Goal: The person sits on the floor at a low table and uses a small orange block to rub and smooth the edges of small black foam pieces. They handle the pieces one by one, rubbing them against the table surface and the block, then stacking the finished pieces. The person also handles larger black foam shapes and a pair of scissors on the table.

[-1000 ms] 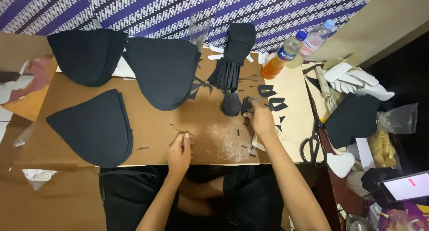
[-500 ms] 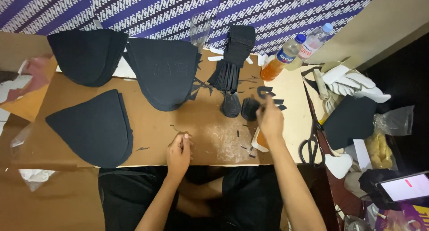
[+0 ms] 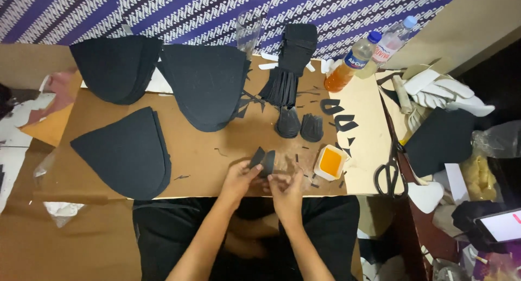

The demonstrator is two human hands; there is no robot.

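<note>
Both hands meet at the board's near edge: small black piece (image 3: 262, 161) pinched upright by left hand (image 3: 239, 179), up-left of right hand (image 3: 287, 190), fingers curled, grip unclear.

The black piece (image 3: 262, 160) looks like matt, smooth foam. The board (image 3: 217, 142) is dull brown cardboard. The scissors (image 3: 389, 171) are black-handled metal.
</note>
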